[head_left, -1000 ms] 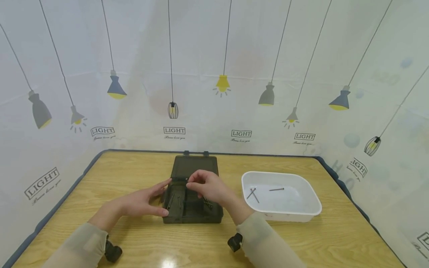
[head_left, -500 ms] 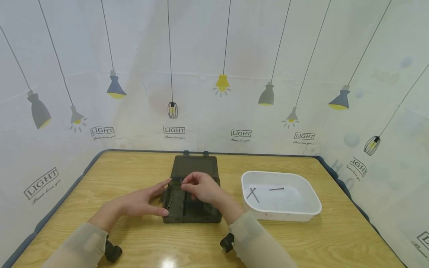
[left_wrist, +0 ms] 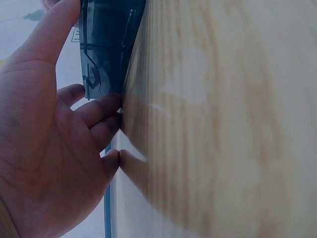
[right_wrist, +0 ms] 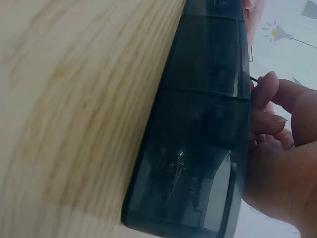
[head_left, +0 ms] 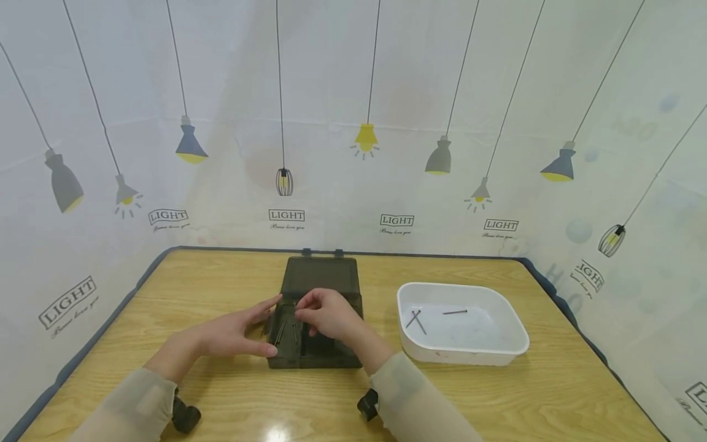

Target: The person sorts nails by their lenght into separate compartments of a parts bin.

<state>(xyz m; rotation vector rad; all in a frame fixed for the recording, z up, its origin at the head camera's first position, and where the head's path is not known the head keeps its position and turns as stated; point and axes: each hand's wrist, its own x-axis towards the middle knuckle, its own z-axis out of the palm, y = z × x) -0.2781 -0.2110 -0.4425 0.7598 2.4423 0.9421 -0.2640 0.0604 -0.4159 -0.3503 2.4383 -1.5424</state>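
Observation:
A dark see-through box (head_left: 331, 353) lies on the table with its lid (head_left: 322, 275) folded back. Several screws (head_left: 281, 331) rest in its left compartment. My left hand (head_left: 232, 333) holds the box's left side, thumb at the front corner and fingers along the side; the left wrist view shows the fingers against the box end (left_wrist: 106, 49). My right hand (head_left: 331, 314) is over the left compartment, thumb and forefinger pinching a screw, whose thin dark tip (right_wrist: 254, 79) shows in the right wrist view. More screws (right_wrist: 171, 173) show through the box wall.
To the right of the box stands a white tray (head_left: 469, 355) with three screws (head_left: 455, 312) in it. The wooden table (head_left: 221, 399) has a dark blue edge, and a curtain printed with lamps hangs behind it.
My right hand has moved left and slightly down, from the middle of the box to over the left compartment, with the screw. The left hand has stayed in place.

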